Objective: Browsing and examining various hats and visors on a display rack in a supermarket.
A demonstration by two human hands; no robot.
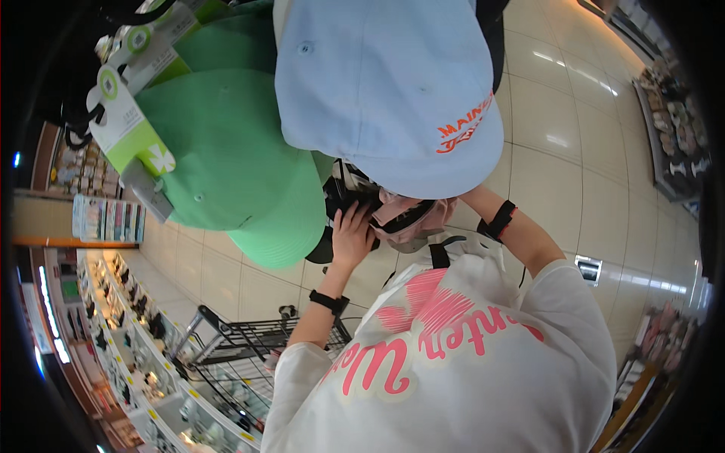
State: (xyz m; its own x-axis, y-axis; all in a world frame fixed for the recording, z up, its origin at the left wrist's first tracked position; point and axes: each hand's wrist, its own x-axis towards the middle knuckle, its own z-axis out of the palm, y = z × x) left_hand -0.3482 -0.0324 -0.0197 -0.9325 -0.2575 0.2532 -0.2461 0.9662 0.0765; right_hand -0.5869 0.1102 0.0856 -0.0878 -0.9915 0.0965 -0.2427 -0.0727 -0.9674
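My left hand lies against a black cap low among the hanging caps, its fingers stretched out and slightly apart. Close beside it is a dusty pink item with a dark band, which looks like another cap. My right wrist reaches in behind the brim of a light blue cap with orange lettering. That cap hides the fingers of my right hand, so their grip cannot be made out. On the left hangs a green cap with a white-and-green tag.
A black wire shopping cart stands at the lower left, beside lit white shelves of small goods. Further displays line the right side. Pale tiles cover the floor.
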